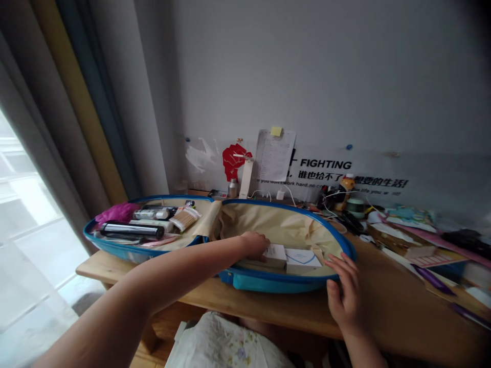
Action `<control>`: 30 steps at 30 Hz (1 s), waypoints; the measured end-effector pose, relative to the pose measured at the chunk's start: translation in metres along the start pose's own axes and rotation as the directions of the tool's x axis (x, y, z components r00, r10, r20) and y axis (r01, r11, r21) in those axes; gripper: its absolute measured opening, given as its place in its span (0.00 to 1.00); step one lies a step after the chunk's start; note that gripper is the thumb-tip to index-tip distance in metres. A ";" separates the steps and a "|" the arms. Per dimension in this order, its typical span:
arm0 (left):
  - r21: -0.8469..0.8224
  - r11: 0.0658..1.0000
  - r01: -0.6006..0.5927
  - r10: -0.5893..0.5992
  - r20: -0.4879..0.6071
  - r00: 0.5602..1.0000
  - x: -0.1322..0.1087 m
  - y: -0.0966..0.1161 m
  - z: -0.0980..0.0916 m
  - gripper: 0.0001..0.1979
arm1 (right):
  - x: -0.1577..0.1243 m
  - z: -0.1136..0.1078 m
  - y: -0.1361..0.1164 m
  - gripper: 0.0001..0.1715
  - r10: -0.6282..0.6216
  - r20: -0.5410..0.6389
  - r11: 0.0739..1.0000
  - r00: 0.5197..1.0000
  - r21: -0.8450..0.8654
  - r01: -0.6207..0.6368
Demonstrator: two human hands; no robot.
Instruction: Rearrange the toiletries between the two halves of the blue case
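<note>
A white box (274, 254) lies inside the right half of an open blue suitcase (268, 282), on its beige lining near the front rim. The left hand (255, 244) reaches into that half and rests on the box's left end, fingers curled over it; whether they actually clasp it cannot be told. Just right of this box, touching it, sits a second white box with a blue mark (302, 259). The right hand (345, 291) is at the suitcase's right front corner, fingers spread and loose, their tips against the blue rim, holding nothing.

The suitcase's left half (115, 244) lies opened flat to the left, filled with toiletries: a dark cylindrical tube (132, 230) along the front, pale tubes (151, 214) behind it, a bundle of cotton swabs (184, 219) toward the hinge, and a magenta cloth (115, 210) at the far left.

The suitcase rests on a wooden desk (383, 301). Right of the suitcase the desk holds scattered books and papers (406, 245). Behind the suitcase, against the wall, stand a small bottle (232, 188), an orange-capped bottle (347, 184), a sheet with a yellow sticky note (274, 153) and a sign reading FIGHTING (326, 164). Curtains (76, 112) hang beyond the suitcase's left half.
</note>
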State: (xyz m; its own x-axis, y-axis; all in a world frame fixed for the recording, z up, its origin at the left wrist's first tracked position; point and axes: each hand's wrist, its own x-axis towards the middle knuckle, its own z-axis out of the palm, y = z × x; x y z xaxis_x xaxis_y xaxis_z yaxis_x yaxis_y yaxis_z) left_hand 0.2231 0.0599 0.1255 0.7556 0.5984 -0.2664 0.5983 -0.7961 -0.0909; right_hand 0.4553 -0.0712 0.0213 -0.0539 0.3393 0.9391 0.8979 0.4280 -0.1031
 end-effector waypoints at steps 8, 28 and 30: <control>-0.095 0.995 -0.019 0.015 -0.040 0.999 -0.005 -0.007 -0.002 0.32 | 0.001 0.001 0.002 0.20 -0.014 -0.012 1.000 1.000 0.005 0.014; -0.090 0.653 0.752 -0.757 -0.097 0.646 -0.254 -0.225 0.060 0.33 | 0.001 0.005 0.003 0.20 0.002 -0.040 1.000 0.999 0.023 -0.001; -0.074 0.670 0.739 -0.742 -0.103 0.662 -0.257 -0.226 0.068 0.33 | 0.002 0.005 0.004 0.20 -0.013 -0.049 1.000 0.999 0.022 0.014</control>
State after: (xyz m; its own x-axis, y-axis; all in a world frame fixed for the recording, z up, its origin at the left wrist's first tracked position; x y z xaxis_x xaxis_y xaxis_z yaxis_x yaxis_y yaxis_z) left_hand -0.1246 0.0800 0.1498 0.0838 0.9964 -0.0101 0.9787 -0.0843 -0.1870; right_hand 0.4564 -0.0644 0.0209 -0.0446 0.2925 0.9552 0.8871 0.4513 -0.0968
